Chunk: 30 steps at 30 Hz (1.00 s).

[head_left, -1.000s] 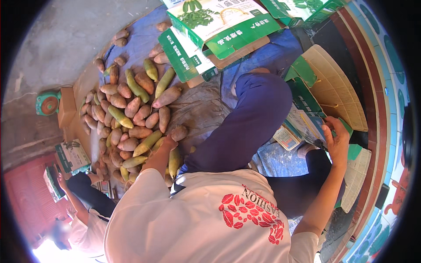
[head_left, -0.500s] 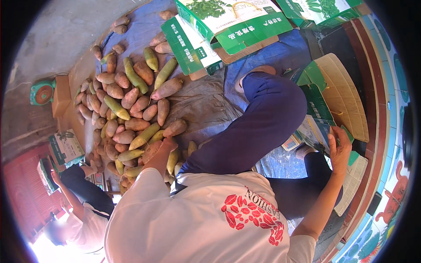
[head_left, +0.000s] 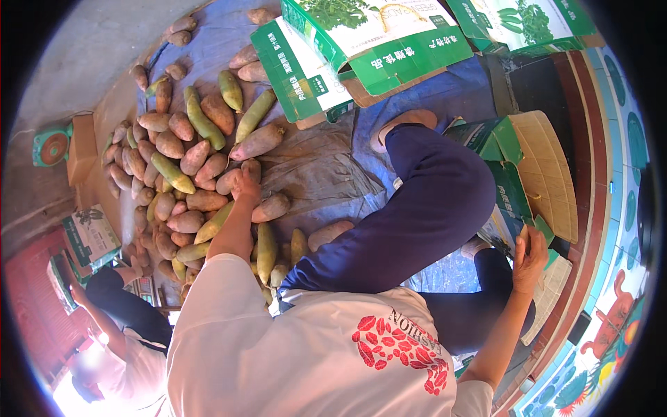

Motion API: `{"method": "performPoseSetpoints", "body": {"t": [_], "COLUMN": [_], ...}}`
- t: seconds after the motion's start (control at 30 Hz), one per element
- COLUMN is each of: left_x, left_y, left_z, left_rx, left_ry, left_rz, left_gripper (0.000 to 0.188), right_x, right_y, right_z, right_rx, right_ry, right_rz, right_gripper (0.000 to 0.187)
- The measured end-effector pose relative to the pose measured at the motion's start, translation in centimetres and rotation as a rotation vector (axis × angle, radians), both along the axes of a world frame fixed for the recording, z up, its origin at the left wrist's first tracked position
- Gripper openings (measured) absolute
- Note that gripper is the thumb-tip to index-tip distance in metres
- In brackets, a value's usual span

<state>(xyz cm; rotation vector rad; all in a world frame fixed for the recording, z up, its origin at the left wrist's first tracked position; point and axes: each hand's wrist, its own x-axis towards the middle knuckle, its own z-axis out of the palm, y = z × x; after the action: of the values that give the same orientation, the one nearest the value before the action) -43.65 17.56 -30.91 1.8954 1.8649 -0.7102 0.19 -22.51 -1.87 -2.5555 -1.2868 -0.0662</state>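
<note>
My left hand (head_left: 244, 186) reaches over the right side of a pile of tubers, its fingers closed round a reddish sweet potato (head_left: 251, 167). Beside it lie more sweet potatoes (head_left: 272, 207) and long green radishes (head_left: 266, 251). Another reddish tuber (head_left: 329, 235) lies against my bent leg. On the right, my right hand (head_left: 530, 258) has its fingers bent at the edge of an opened green carton (head_left: 513, 187). Part of that grip is hidden, and so is most of the carton's inside.
Green and white cartons (head_left: 410, 59) stand at the far side on a blue tarp (head_left: 455, 94). A brown carton flap (head_left: 545, 170) sticks out at right, beside a tiled wall. At lower left a person (head_left: 114, 347) sits near another carton (head_left: 92, 238). A green fan (head_left: 52, 146) stands at left.
My left hand has moved farther up the pile onto another sweet potato. A reddish tuber now shows beside my leg. My right hand stays by the carton; the view has shifted slightly.
</note>
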Motion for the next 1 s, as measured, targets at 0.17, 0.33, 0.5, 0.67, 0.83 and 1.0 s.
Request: {"method": "performPoseSetpoints", "body": {"t": [0.17, 0.33, 0.5, 0.67, 0.83, 1.0], "left_x": [0.5, 2.0, 4.1, 3.0, 2.6, 5.3], "left_y": [2.5, 3.1, 2.0, 1.5, -0.2, -1.4], "left_z": [-2.8, -2.6, -1.9, -2.6, -4.9, -0.6], "left_rx": [0.027, -0.043, 0.035, -0.024, -0.063, -0.055], "left_ry": [0.025, 0.116, 0.187, 0.140, 0.192, 0.010], "left_rz": [0.003, -0.056, -0.207, -0.156, -0.363, -0.400], "left_gripper": [0.070, 0.063, 0.068, 0.073, 0.078, 0.074], "right_x": [-0.2, -0.2, 0.0, 0.3, 0.5, 0.8], "right_y": [0.1, 0.0, -0.3, 0.1, 0.6, 0.8], "right_z": [-0.1, -0.5, -0.6, -0.7, -0.4, 0.0], "right_rx": [-0.033, -0.041, -0.051, -0.070, -0.082, -0.077], "right_ry": [-0.030, -0.032, -0.070, -0.037, -0.023, 0.004], "right_rz": [-0.007, -0.006, -0.018, -0.037, -0.052, -0.024], "right_gripper": [0.033, 0.034, 0.033, 0.033, 0.032, 0.028]}}
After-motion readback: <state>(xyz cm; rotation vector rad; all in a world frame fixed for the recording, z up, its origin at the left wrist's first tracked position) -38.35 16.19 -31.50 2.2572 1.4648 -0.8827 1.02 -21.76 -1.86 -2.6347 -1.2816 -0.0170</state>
